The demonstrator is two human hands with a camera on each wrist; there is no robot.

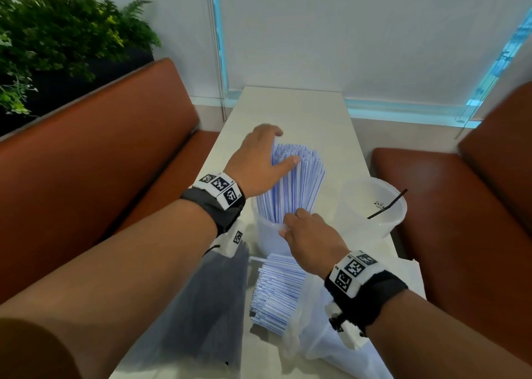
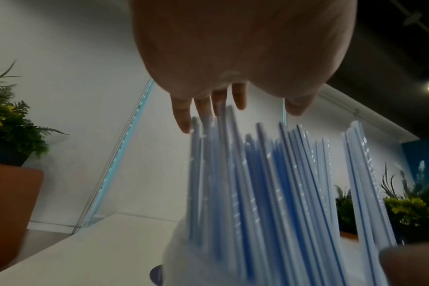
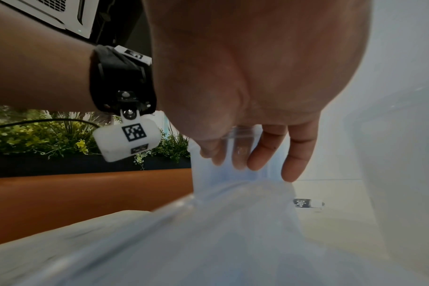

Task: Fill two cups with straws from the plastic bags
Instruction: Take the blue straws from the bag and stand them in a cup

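A clear cup (image 1: 267,237) stands mid-table, packed with blue-striped white straws (image 1: 293,183) that fan upward. My left hand (image 1: 285,147) lies over the straw tops with straight fingers (image 2: 181,116) touching the tips of the straws (image 2: 269,183). My right hand (image 1: 290,220) grips the near rim of this cup (image 3: 240,133) between thumb and fingers (image 3: 257,154). A second clear cup (image 1: 371,206) stands to the right and holds one black straw (image 1: 387,204). An open plastic bag of blue-striped straws (image 1: 276,289) lies just behind my right wrist.
A plastic bag of black straws (image 1: 213,298) lies at the near left under my left forearm. The narrow white table (image 1: 288,111) runs to a wall. Brown benches flank it on the left (image 1: 100,162) and right (image 1: 460,220). A planter (image 1: 57,33) sits behind the left bench.
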